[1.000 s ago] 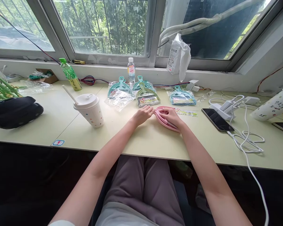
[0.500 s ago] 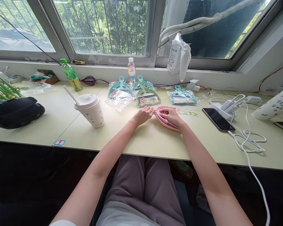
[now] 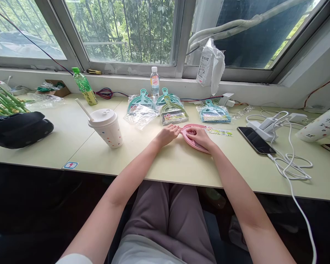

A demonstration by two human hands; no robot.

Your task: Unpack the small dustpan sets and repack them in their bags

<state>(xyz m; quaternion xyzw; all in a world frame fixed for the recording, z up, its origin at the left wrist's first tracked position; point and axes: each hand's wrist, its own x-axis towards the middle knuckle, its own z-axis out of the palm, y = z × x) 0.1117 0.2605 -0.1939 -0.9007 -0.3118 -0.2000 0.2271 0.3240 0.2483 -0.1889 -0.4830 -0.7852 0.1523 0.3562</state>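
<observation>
A pink plastic dustpan (image 3: 191, 140) lies on the pale green table (image 3: 165, 161) in front of me. My right hand (image 3: 198, 135) rests on top of it with the fingers curled around its rim. My left hand (image 3: 168, 133) pinches the dustpan's left tip with closed fingers. Just right of the dustpan lies a printed paper label (image 3: 219, 131). Behind my hands are bagged mini dustpan sets: two teal ones (image 3: 142, 99), an olive one (image 3: 172, 111) and another teal one (image 3: 213, 112), plus an empty clear bag (image 3: 139, 116).
A lidded paper cup with a straw (image 3: 106, 127) stands to the left. A black case (image 3: 19, 128) and green sticks (image 3: 2, 102) lie far left. Two bottles (image 3: 83, 85) stand by the window sill. A phone (image 3: 255, 140), white chargers and cables (image 3: 288, 146) and another cup (image 3: 319, 127) are on the right.
Both hands stay on the pink dustpan with almost no movement. The view has shifted slightly.
</observation>
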